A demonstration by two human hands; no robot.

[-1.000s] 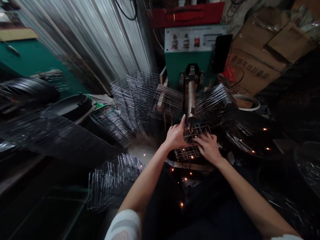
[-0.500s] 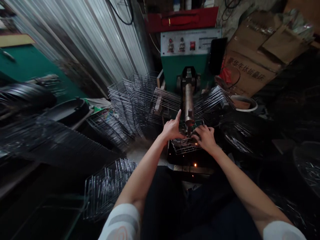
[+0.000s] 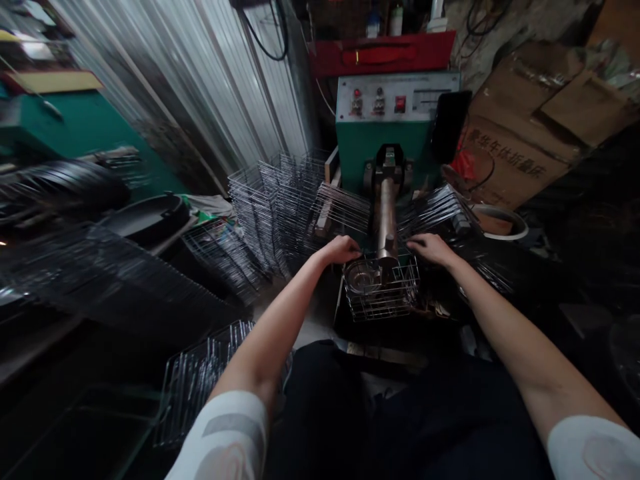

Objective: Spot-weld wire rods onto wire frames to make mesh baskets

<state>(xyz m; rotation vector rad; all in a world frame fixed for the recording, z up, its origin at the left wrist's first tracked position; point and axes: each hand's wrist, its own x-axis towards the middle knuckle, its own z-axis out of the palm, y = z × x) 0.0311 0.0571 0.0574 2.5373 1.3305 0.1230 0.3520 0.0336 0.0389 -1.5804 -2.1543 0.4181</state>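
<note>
A small wire basket [image 3: 381, 293] sits under the tip of the metal welding arm [image 3: 387, 220] of a green machine [image 3: 395, 127]. My left hand [image 3: 343, 249] is at the basket's left upper edge, next to a flat wire grid [image 3: 343, 207], with its fingers curled over. My right hand [image 3: 431, 247] rests at the basket's right upper edge by another wire grid [image 3: 435, 208], fingers bent down. What each hand grips is hard to make out in the dim light.
Rows of upright wire grids [image 3: 275, 200] stand left of the machine. More wire pieces [image 3: 200, 373] lie near my left knee. A black pan [image 3: 145, 217] sits at left. Cardboard boxes [image 3: 525, 113] and a white bowl [image 3: 500, 220] are at right.
Both hands have moved apart from the basket's top to its left and right sides. The sparks are gone. The basket now stands more upright under the welding arm.
</note>
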